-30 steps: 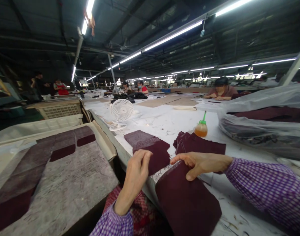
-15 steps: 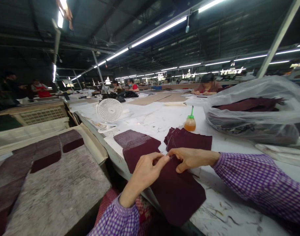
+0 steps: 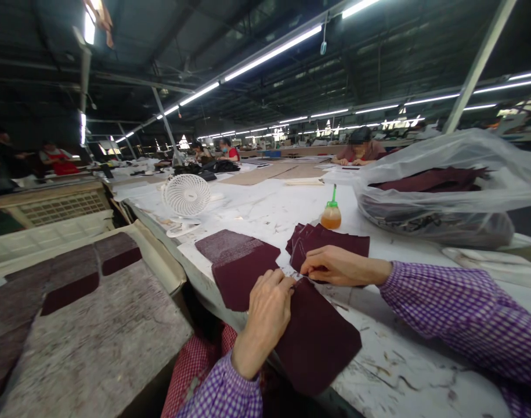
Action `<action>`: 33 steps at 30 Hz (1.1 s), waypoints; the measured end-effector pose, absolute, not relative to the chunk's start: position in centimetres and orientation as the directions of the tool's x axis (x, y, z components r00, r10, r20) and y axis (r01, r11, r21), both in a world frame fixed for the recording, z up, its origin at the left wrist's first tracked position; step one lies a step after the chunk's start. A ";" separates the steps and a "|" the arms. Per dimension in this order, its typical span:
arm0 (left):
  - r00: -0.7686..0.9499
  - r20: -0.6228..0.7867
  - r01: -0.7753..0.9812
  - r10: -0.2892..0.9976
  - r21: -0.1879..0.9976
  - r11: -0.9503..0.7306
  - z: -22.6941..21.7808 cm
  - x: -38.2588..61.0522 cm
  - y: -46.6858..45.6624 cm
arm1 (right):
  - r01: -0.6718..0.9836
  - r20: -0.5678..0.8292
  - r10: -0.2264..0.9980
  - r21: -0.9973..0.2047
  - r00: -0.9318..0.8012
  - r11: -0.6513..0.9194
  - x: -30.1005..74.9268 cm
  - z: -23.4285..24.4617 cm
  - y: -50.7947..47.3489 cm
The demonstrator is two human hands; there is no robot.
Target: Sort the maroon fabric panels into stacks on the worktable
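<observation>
A dark maroon fabric or leather panel (image 3: 320, 339) lies at the table's front edge, its near end hanging over. My left hand (image 3: 267, 319) has its fingers curled closed on the panel's upper left edge. Just to the right, my right hand (image 3: 332, 264) is closed in a pinch between the panel's top corner and a fanned stack of maroon pieces (image 3: 352, 244); what its fingertips hold is hidden. Left of my left hand lies another maroon panel (image 3: 243, 278), with a greyish, rough-looking far part.
Behind the stack stands a squeeze bottle (image 3: 331, 216) of amber liquid with a green spout. A white fan (image 3: 187, 195) is at the left. A clear plastic bag (image 3: 434, 215) holds maroon pieces. More panels (image 3: 71, 293) lie on a grey board (image 3: 112, 342). A person (image 3: 358, 148) sits across.
My hands, together at the panel's top edge before, have moved apart. The right has shifted up toward the stack; the left has turned back-up, its fingers curling over the edge. The view has shifted slightly.
</observation>
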State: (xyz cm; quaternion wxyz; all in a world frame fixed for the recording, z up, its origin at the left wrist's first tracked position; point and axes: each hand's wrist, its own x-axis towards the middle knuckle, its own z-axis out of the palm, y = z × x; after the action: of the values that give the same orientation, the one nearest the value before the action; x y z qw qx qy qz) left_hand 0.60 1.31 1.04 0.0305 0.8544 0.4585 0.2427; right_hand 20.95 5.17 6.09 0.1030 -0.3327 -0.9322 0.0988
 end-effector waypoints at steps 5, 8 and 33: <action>0.471 0.395 0.774 0.789 0.245 -0.584 0.9 0.7 1.2 | 0.622 0.116 0.651 -0.211 -0.750 0.754 20.7 5.7 5.0; 0.473 0.396 0.774 0.787 0.241 -0.586 0.8 0.7 1.1 | 0.625 0.129 0.651 -0.193 -0.748 0.757 20.7 5.3 5.0; 0.584 0.419 0.734 0.696 0.095 -0.673 0.3 0.5 1.2 | 0.571 0.218 0.531 0.208 -0.819 0.794 21.6 4.6 2.8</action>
State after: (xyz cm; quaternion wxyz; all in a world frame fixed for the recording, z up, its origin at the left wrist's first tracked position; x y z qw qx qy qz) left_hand 0.50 1.22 0.31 -0.0441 0.8887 0.4022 0.2156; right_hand 21.58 2.84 4.57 0.0743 -0.2919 -0.9442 -0.1333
